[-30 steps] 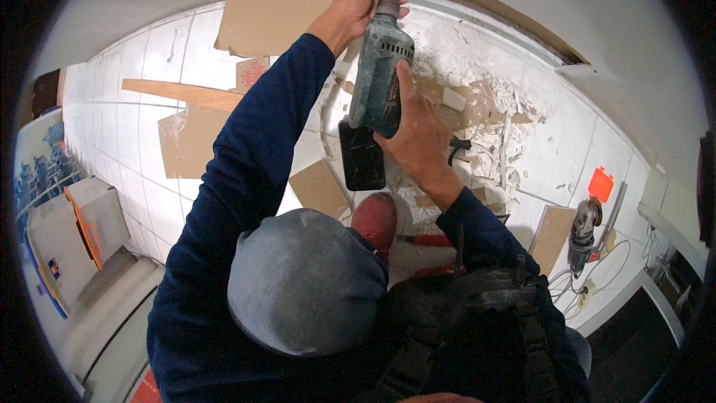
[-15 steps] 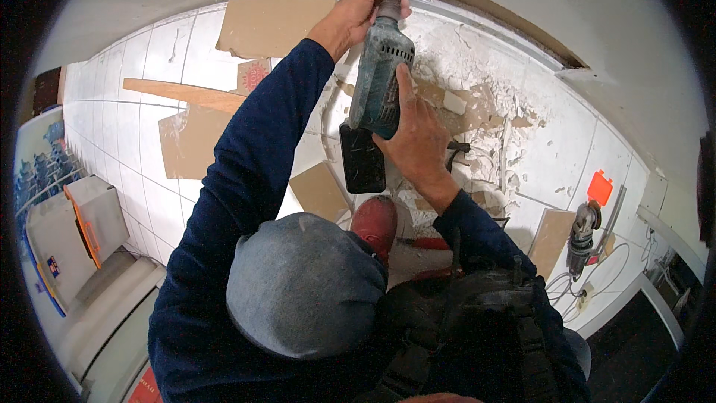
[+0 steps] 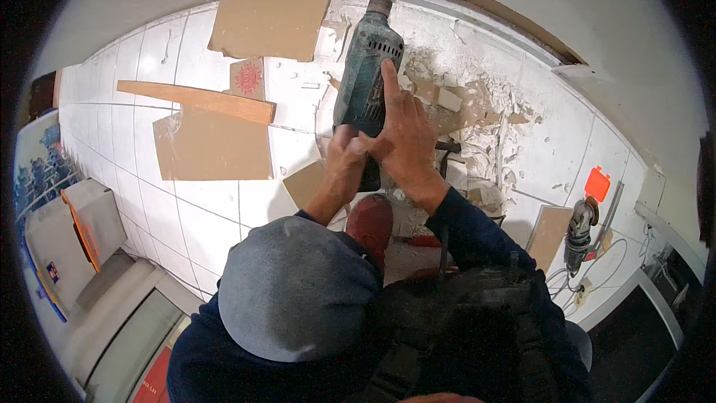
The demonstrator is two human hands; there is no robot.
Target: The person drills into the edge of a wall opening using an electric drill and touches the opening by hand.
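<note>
A dusty dark teal cordless drill (image 3: 365, 71) points away from me, its bit close to the lower edge of the wall by a long opening. My right hand (image 3: 410, 134) is wrapped round the drill's grip, its index finger stretched along the housing. At the drill's rear, next to my right thumb, my left hand (image 3: 343, 168) is closed on it, a little blurred, its grip partly hidden. Below the drill, a black block that looks like its battery pack (image 3: 371, 175) shows between my hands.
Broken plaster (image 3: 500, 134) litters the white tiled floor under the wall opening (image 3: 485, 7). Cardboard-like boards (image 3: 268, 26) and a wooden strip (image 3: 198, 101) lie left. A corded angle grinder (image 3: 580, 235) is at right, beside an orange piece (image 3: 598, 183). A red shoe (image 3: 371, 227) stands below.
My left hand has left the drill's chuck and come back toward me to the drill's rear. The drill has shifted slightly left, still in my right hand.
</note>
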